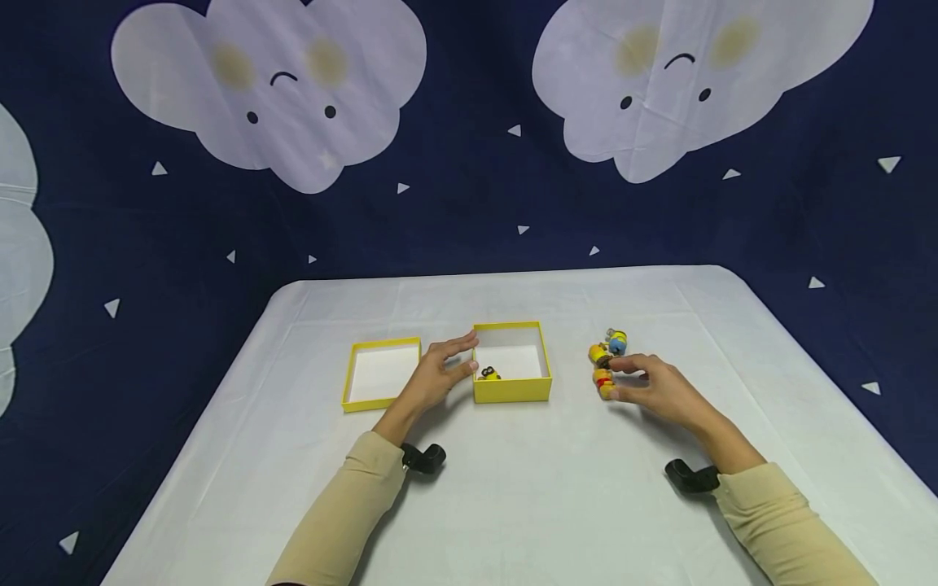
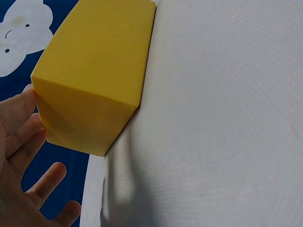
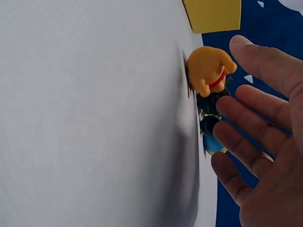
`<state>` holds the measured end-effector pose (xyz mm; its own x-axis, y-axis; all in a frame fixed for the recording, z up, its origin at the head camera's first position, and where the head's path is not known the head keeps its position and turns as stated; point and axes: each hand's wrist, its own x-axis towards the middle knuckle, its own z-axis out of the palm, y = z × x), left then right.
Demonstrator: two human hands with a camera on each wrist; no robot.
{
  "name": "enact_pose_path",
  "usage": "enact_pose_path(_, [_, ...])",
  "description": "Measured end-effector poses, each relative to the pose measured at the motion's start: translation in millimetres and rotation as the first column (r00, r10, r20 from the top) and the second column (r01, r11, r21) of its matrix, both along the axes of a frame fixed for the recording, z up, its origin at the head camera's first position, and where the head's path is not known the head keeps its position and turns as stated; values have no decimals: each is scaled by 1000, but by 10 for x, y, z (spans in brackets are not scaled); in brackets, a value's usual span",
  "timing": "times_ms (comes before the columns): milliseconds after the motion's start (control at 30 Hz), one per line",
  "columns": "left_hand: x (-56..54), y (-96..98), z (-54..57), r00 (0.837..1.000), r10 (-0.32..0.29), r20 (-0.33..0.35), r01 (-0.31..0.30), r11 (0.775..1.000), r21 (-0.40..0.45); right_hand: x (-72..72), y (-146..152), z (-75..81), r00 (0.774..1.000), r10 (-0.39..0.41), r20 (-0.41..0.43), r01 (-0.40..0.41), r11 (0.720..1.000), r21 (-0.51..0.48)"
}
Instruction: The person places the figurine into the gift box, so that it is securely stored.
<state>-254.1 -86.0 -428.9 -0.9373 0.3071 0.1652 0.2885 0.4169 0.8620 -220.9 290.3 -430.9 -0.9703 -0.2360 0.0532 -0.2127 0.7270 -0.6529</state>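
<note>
My left hand (image 1: 440,376) has its fingertips right at the left wall of an open yellow box (image 1: 513,392), thumb and fingers spread. Inside the box, near its front left corner, is a small yellow figurine (image 1: 491,376) with dark round eyes. My right hand (image 1: 665,394) reaches over beside several small toy figurines, its fingers apart and loosely bent. Nearest to it lies an orange-yellow figurine with a red band (image 3: 204,66), between thumb and fingers but not gripped. Just behind lie a yellow and dark figurine (image 1: 598,355) and a blue and yellow one (image 1: 618,343).
A shallow yellow-rimmed box lid (image 1: 381,370), white inside, lies to the left of the box, partly behind my left hand. All stand on a white cloth-covered table (image 1: 528,496). Behind it hangs a dark blue curtain (image 1: 469,220) with clouds.
</note>
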Motion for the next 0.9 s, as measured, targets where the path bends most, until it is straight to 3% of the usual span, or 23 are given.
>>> enact_pose_path(267, [22,1,-1,1000,12,10,-11,1000,-12,-21,58,-49,1000,20,21,-20,1000,-16])
enact_pose_path(900, [24,10,7,1000,11,19,-12,1000,17,-93,-84,-83,998,43,-40,-41,998,52])
